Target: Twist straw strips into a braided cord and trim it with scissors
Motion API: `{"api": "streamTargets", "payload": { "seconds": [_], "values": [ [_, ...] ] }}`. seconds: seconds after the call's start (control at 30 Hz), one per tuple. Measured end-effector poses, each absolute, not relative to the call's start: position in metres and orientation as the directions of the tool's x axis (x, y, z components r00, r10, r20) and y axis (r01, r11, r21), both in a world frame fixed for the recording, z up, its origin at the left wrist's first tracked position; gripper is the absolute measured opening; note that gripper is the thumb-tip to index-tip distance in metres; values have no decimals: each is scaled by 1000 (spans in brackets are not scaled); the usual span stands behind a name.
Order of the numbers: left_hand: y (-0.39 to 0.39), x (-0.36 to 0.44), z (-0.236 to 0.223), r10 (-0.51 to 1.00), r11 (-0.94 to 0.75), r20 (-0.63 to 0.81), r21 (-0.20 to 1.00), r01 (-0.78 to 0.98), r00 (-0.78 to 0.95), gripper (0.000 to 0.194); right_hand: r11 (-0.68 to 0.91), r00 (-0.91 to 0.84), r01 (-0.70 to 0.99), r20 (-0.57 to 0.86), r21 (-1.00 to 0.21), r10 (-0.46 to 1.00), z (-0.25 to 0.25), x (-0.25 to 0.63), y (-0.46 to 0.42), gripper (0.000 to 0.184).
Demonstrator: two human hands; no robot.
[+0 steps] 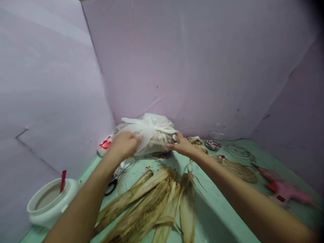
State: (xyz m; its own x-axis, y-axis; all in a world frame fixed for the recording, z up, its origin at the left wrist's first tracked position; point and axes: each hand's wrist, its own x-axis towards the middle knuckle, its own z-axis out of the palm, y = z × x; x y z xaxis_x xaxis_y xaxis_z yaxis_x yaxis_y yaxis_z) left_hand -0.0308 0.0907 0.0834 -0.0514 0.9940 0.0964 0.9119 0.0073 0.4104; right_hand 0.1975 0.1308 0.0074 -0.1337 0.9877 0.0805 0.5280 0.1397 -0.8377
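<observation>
A knotted white translucent plastic bag (154, 130) stands against the back wall, with pale dry material showing through it. At its left side is my left hand (126, 143), somewhat blurred, its fingers curled closed on the loose plastic. My right hand (181, 144) is at the bag's right side, thumb and fingers bent round an end of the plastic pulled out from the knot. Nearer to me, below both hands, lie several long dried corn husks (152, 199), brown and straw-coloured, fanned across the green tabletop (210, 216).
At left is a white pot (48, 199) with a red stick in it. Scissors (113, 180) lie beside the husks. On the right are a pink glue gun (283, 187), a flat woven brown piece (238, 168), a ring (238, 151) and a container of beads (213, 145). Pale walls enclose the table.
</observation>
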Motion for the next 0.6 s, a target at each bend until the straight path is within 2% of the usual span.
{"api": "streamTargets", "payload": {
  "seconds": [0.03, 0.07, 0.17, 0.27, 0.4, 0.47, 0.53, 0.6],
  "values": [
    [87, -29, 69, 997, -78, 11, 393, 916, 80, 42, 124, -127, 534, 65, -836, 990, 6, 193, 133, 73],
    [88, -26, 56, 995, -92, -4, 384, 919, 102, 39, 110, -114, 549, 56, -829, 992, 5, 188, 136, 75],
    [105, -21, 33, 993, -120, 47, 360, 925, 110, 37, 111, -98, 568, 67, -816, 993, 7, 177, 144, 75],
    [109, -16, 31, 989, -150, 52, 320, 936, 140, 41, 135, -94, 591, 99, -795, 991, 16, 181, 132, 68],
    [57, -9, 35, 990, -140, 15, 244, 960, 141, 32, 145, -19, 682, 181, -717, 983, 17, 202, 74, 60],
    [22, -6, 31, 979, -197, -16, 223, 955, 205, 40, 209, -88, 772, 224, -601, 971, 7, 209, 41, 62],
    [-6, -4, 23, 961, -240, -76, 240, 941, 265, 59, 243, -196, 834, 146, -496, 970, -6, 214, 18, 65],
    [-22, -4, 15, 967, -198, -117, 221, 955, 227, 72, 270, -272, 877, 52, -398, 961, -18, 220, 8, 60]
  ]
}}
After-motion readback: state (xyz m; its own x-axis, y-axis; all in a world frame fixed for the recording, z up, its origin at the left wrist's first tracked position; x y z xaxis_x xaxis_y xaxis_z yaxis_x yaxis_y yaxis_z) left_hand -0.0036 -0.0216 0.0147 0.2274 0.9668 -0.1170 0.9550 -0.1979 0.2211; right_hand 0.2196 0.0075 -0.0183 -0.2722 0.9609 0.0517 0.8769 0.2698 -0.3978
